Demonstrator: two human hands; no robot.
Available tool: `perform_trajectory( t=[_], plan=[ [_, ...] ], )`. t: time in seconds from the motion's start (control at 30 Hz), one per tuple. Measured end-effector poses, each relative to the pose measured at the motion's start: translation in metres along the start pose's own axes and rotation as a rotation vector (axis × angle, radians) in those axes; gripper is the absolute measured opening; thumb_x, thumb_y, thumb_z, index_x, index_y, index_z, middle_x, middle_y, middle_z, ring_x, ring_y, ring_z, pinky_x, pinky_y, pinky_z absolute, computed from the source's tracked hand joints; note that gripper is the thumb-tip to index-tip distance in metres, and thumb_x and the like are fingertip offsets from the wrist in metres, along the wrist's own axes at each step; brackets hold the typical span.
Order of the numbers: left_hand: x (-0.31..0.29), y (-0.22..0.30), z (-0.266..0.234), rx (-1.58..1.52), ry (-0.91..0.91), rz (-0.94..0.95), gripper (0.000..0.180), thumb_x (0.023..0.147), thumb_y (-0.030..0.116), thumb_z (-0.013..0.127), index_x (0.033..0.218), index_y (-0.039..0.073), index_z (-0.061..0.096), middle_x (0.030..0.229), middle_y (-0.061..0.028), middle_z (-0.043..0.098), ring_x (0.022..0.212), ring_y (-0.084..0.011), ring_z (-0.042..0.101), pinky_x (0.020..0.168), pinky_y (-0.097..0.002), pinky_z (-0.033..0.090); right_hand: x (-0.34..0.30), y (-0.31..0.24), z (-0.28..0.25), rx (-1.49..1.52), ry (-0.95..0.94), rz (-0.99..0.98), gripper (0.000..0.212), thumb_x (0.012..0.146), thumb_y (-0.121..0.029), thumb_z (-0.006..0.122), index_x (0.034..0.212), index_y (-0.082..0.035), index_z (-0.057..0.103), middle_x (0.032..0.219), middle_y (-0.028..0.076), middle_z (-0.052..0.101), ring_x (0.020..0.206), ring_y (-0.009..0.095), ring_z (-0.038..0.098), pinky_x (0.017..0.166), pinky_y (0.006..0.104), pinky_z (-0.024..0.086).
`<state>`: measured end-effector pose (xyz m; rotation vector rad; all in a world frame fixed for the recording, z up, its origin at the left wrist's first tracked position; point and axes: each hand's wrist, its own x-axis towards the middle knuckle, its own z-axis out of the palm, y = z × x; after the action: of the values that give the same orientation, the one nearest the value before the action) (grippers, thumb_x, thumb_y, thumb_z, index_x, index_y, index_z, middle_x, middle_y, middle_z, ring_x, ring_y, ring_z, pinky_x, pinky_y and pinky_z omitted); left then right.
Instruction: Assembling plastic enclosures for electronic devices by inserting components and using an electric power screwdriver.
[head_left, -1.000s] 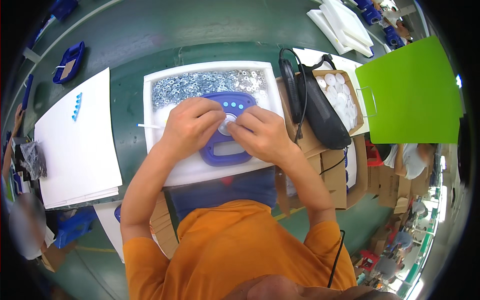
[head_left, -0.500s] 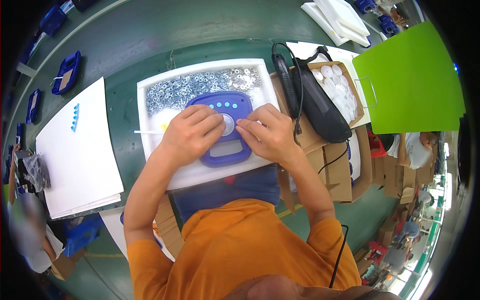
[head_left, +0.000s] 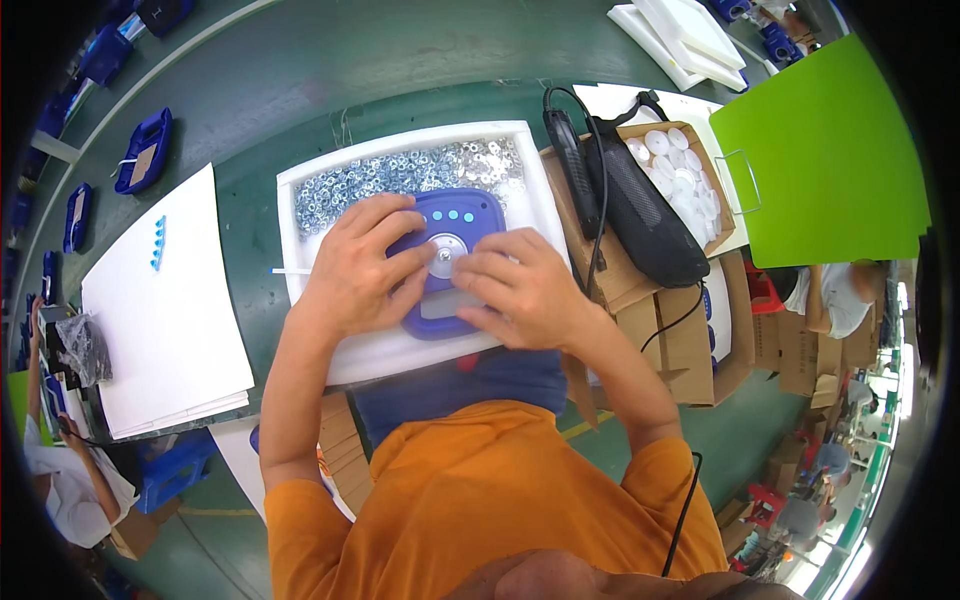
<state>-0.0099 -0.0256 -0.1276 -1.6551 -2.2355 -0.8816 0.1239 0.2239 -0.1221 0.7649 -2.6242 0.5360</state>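
A blue plastic panel (head_left: 478,200) with a handle opening and a row of light-blue buttons lies across the front of a white foam tray (head_left: 288,215). At the panel's middle is a pale round disc (head_left: 444,243) with a small metal nut or bolt head (head_left: 445,256) at its centre. My left hand (head_left: 365,262) curls over the panel's left side, a fingertip reaching the disc's left edge. On the other side my right hand (head_left: 525,288) has its fingers apart, their tips close to the disc's right edge. Beneath its fingers part of the panel is hidden.
Loose metal nuts and washers (head_left: 365,180) fill the tray's back. To the right are a black mesh pouch (head_left: 645,220) with a cable and a carton of white plastic discs (head_left: 685,185). White sheets (head_left: 170,330) with a blue strip lie left. A green board (head_left: 820,160) stands far right.
My fingers have spread apart and drawn back, uncovering the metal piece at the disc's centre. The right hand has shifted lower and left, towards the disc and the handle opening.
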Motion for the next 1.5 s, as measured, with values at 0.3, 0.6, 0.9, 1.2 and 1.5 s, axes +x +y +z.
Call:
perform_trajectory(
  t=[0.3, 0.6, 0.9, 1.2, 1.5],
  plan=[
    [0.001, 0.003, -0.004, 0.046, -0.148, -0.082, 0.038, 0.089, 0.02, 0.084, 0.127, 0.019, 0.089, 0.156, -0.0138, 0.071, 0.161, -0.0412, 0.053, 0.127, -0.0594, 0.049, -0.01, -0.009, 0.006, 0.058, 0.057, 0.069, 0.04, 0.083, -0.034, 0.096, 0.097, -0.01, 0.067, 0.138, 0.008, 0.079, 0.112, 0.033, 0.071, 0.091, 0.0455, 0.057],
    [0.003, 0.001, -0.002, -0.023, -0.192, -0.126, 0.043, 0.089, 0.021, 0.086, 0.132, 0.023, 0.088, 0.163, -0.0134, 0.067, 0.165, -0.0423, 0.047, 0.132, -0.0599, 0.044, -0.011, -0.023, 0.013, 0.107, 0.119, 0.132, 0.042, 0.089, -0.038, 0.092, 0.089, -0.006, 0.065, 0.131, 0.015, 0.08, 0.106, 0.031, 0.069, 0.087, 0.0449, 0.055],
    [0.002, 0.002, -0.002, -0.03, -0.194, -0.141, 0.043, 0.087, 0.02, 0.087, 0.13, 0.022, 0.089, 0.162, -0.0119, 0.068, 0.165, -0.0424, 0.048, 0.132, -0.0604, 0.043, -0.015, -0.022, 0.02, 0.119, 0.165, 0.154, 0.042, 0.084, -0.031, 0.096, 0.084, -0.011, 0.06, 0.136, 0.012, 0.082, 0.101, 0.032, 0.069, 0.088, 0.0434, 0.058],
    [0.005, -0.002, -0.01, -0.157, -0.103, -0.102, 0.027, 0.083, 0.015, 0.087, 0.109, 0.014, 0.091, 0.149, -0.0126, 0.075, 0.158, -0.0409, 0.056, 0.128, -0.0593, 0.048, -0.013, -0.02, 0.018, 0.128, 0.174, 0.155, 0.04, 0.083, -0.027, 0.097, 0.083, -0.01, 0.06, 0.133, 0.011, 0.083, 0.098, 0.032, 0.07, 0.085, 0.0418, 0.059],
    [0.005, -0.003, -0.012, -0.129, -0.083, -0.051, 0.02, 0.077, 0.009, 0.081, 0.095, 0.009, 0.09, 0.14, -0.0141, 0.078, 0.153, -0.0422, 0.061, 0.126, -0.0586, 0.05, -0.007, -0.012, 0.009, 0.234, 0.163, 0.209, 0.031, 0.084, -0.02, 0.095, 0.096, -0.007, 0.07, 0.132, 0.012, 0.083, 0.101, 0.032, 0.072, 0.087, 0.0411, 0.061]
  ],
)
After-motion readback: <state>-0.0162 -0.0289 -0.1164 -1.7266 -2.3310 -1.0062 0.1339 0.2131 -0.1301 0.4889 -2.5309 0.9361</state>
